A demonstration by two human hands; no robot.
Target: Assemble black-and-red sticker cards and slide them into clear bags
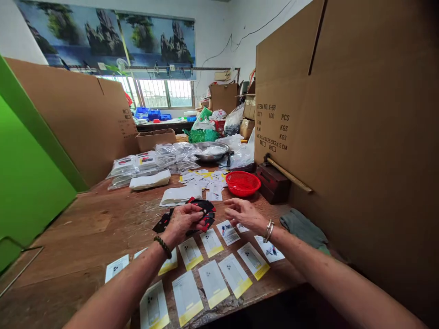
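My left hand, with a dark beaded bracelet, is at a pile of black and red pieces; its fingers are pinched together, and what they hold is too small to make out. To the right, my right hand, with metal bangles, hovers over the cards, fingers apart and nothing in them. Rows of white cards with yellow lower edges lie along the table's near edge. Below my right hand is a card with a blue and red picture.
Behind the pile sit a white paper stack, scattered small cards, a red basket and a metal bowl. Bagged packs stand further left. Tall cardboard and a dark wooden box bound the right side.
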